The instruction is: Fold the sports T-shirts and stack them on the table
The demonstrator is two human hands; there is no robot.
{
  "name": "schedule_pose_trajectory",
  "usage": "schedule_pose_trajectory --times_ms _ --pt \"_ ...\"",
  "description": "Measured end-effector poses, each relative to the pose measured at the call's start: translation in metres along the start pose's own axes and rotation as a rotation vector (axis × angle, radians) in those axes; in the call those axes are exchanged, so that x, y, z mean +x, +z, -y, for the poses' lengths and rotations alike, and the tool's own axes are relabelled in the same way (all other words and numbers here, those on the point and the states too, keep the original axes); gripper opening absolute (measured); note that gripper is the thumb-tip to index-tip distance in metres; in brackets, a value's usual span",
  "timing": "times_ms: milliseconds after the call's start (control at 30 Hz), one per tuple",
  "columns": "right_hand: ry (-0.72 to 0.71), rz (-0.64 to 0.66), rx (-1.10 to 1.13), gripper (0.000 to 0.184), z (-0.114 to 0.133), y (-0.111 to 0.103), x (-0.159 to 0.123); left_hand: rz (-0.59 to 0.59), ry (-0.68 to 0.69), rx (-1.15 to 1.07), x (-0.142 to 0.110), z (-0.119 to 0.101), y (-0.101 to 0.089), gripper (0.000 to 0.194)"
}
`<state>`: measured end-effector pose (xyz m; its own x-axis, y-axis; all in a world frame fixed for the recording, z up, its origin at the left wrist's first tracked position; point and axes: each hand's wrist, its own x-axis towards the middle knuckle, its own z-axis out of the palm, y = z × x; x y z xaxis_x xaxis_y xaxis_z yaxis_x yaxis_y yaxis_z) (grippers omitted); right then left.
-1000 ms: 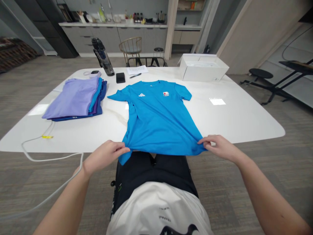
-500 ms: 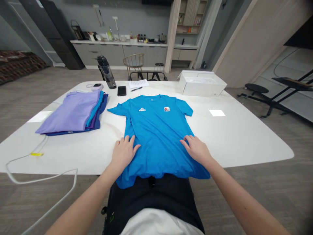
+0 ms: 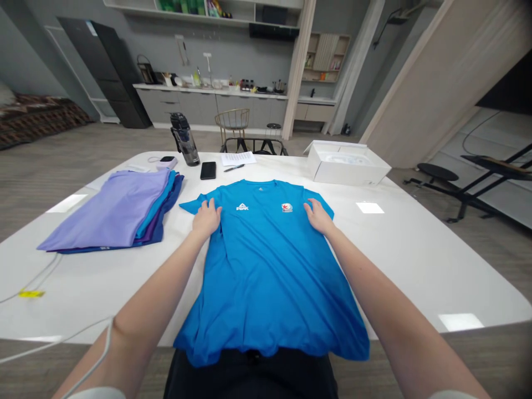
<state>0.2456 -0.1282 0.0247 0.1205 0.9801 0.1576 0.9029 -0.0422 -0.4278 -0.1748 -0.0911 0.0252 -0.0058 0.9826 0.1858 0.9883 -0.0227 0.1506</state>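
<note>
A blue T-shirt point(image 3: 266, 271) lies spread face up, collar at the far side, its hem hanging over the near table edge. White logo print and a small round badge mark its chest. My left hand point(image 3: 206, 217) rests on the shirt where the left-side sleeve joins the body, fingers apart. On the opposite side, my right hand point(image 3: 320, 216) touches the fabric by the other sleeve, fingers loosely stretched and thumb apart. Neither hand visibly grips the cloth. Diagonal wrinkles run across the shirt's body.
Left of the shirt sits a stack of folded clothes point(image 3: 112, 210), lilac on top. Behind are a water bottle point(image 3: 185, 141), a black phone point(image 3: 208, 170), a pen point(image 3: 234, 168), a paper sheet point(image 3: 238, 158) and a white box point(image 3: 349, 163). A white cable point(image 3: 108, 338) crosses near my left forearm.
Both hands have moved away from me along the shirt's sides, from its lower body up to the sleeves. The camera view has tilted up.
</note>
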Motion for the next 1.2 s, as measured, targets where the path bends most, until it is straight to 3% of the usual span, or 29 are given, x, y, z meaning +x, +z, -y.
schedule_pose_trajectory --times_ms 133,267,333,433,600,700,767,933,1067,1200 --pt "0.175 0.132 -0.186 0.066 -0.033 0.0 0.013 0.086 -0.023 0.115 0.007 0.033 0.003 0.05" --pt "0.325 0.137 -0.321 0.073 -0.037 -0.003 0.034 0.021 -0.081 0.206 0.022 0.031 -0.003 0.054" --pt "0.257 0.098 -0.337 0.075 -0.028 0.0 0.047 0.032 0.004 0.149 0.034 0.027 -0.007 0.056" --pt "0.117 0.13 -0.286 0.074 -0.013 0.014 0.06 0.156 0.224 0.007 0.046 0.031 -0.012 0.054" --pt "0.186 0.252 -0.332 0.075 -0.008 0.032 0.062 0.295 0.428 0.08 0.034 0.06 -0.034 0.031" --pt "0.207 0.319 -0.324 0.076 -0.006 0.029 0.063 0.326 0.324 0.245 0.02 0.068 -0.05 0.037" --pt "0.207 0.307 -0.315 0.078 0.001 0.027 0.066 0.267 0.219 0.292 0.017 0.062 -0.053 0.042" --pt "0.124 0.055 -0.284 0.07 0.026 0.034 0.078 0.005 0.002 0.162 0.046 0.027 -0.021 0.052" --pt "0.33 -0.122 -0.236 0.058 0.026 0.038 0.092 0.034 -0.142 0.113 0.084 0.014 0.009 0.047" --pt "0.379 -0.215 -0.242 0.044 0.014 0.038 0.102 0.069 -0.117 0.095 0.109 0.014 0.026 0.039"
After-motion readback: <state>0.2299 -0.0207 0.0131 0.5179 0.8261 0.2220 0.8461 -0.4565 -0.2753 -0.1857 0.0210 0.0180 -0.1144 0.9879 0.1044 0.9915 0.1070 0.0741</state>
